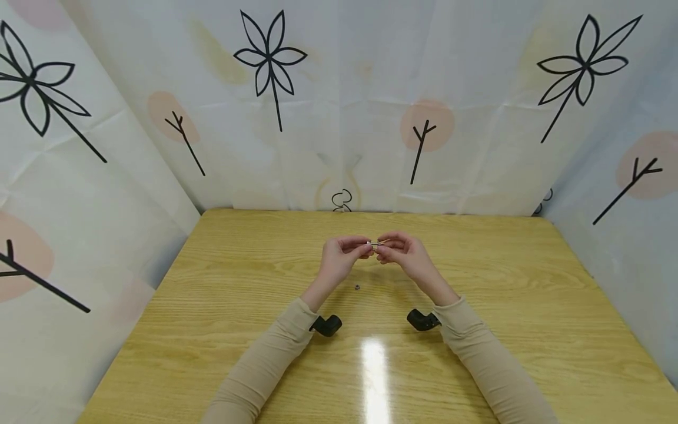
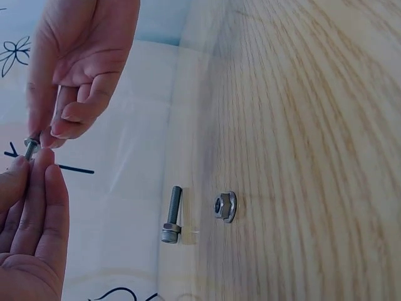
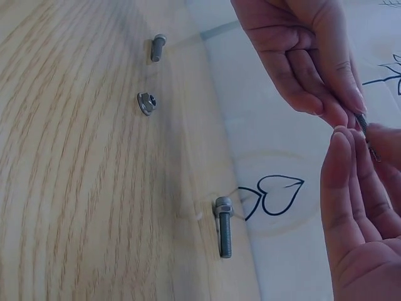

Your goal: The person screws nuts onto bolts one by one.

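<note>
Currently I see, through the cameras, the left hand (image 1: 338, 260) and the right hand (image 1: 410, 254) meeting over the wooden table (image 1: 254, 294), each with thumb and fingertips pinched on one small metal bolt (image 1: 374, 243) between them. Below, I can make out a nut (image 1: 357, 287) lying on the tabletop. My right wrist view adds two loose bolts (image 3: 223, 227) on the wood, well apart from each other.

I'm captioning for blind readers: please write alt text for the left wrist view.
At the left, a person's left hand below and right hand above pinch a slim metal fastener between them. To the right, a bolt and a flanged nut lie apart on a wood-grained table.
</note>
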The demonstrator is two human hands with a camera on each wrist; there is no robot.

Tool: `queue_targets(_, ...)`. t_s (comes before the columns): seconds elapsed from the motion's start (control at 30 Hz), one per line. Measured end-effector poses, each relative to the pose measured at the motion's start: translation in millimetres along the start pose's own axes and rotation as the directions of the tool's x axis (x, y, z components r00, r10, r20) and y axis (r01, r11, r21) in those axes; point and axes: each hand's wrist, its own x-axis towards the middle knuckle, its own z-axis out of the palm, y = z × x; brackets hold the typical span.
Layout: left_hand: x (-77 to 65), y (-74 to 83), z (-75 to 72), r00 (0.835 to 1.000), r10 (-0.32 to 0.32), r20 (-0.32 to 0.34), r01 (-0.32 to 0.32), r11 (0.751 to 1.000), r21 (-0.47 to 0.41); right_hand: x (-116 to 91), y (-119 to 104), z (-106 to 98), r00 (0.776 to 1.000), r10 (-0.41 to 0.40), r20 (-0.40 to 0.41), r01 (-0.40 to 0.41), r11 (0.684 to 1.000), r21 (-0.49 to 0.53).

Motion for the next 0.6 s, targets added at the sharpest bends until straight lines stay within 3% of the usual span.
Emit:
queue_targets(0.27,-0.2,0.5,-0.6,1.0,0.02,0.013,-0.021,1.0,0.006,1.2,-1.2,0.9,1.0,0.002,-0.012,-0.003,0.998,-0.058)
queue_targets(0.5,11.1,-27.8,-3.7,0.999,0.015,-0.035,-0.015,1.0,0.002,-0.6,-1.0,1.1,1.0,-0.012,-0.01,0.012,1.0,-0.025)
queue_targets(0.6,11.7,-27.1,-5.0,1.0,0.015,-0.017,-0.015,1.0,0.0,-0.5,-1.1,0.6,0.999,-0.038,-0.011,0.037,0.998,-0.054)
